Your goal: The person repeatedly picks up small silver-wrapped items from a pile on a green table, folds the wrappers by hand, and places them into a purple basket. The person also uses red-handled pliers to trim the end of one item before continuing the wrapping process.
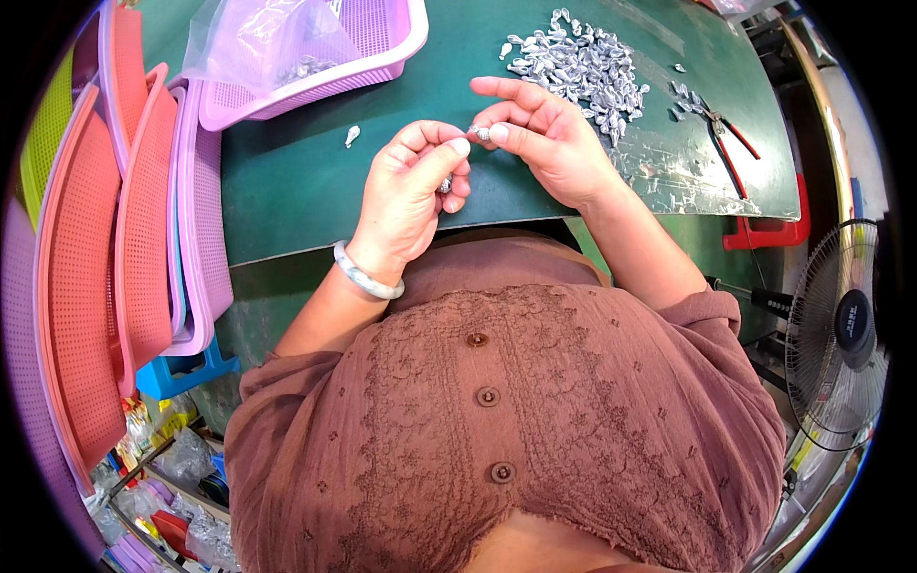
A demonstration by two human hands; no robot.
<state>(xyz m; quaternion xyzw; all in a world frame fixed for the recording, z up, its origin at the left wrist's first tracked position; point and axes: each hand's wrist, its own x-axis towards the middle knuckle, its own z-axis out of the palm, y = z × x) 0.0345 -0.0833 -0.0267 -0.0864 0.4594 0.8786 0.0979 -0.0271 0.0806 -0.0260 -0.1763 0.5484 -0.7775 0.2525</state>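
Over the near edge of the green table (pixel 296 205), my two hands meet at the fingertips. My right hand (pixel 554 138) pinches a small silvery drop-shaped piece (pixel 482 134) between thumb and fingers. Close against it are the thumb and forefinger of my left hand (pixel 406 186), which wears a pale bangle (pixel 366 274). Another small silvery piece (pixel 445 183) shows in the curled fingers of that hand. Beyond my right hand lies a heap of similar grey drop-shaped pieces (pixel 587 72). One loose piece (pixel 352 136) rests on the table left of my hands.
A lilac basket (pixel 382 67) with a clear plastic bag (pixel 267 43) stands at the far left. Stacked pink, red and green baskets (pixel 81 267) crowd the left side. Red-handled pliers (pixel 731 153) lie on the right. A fan (pixel 841 325) stands beyond the table's right edge.
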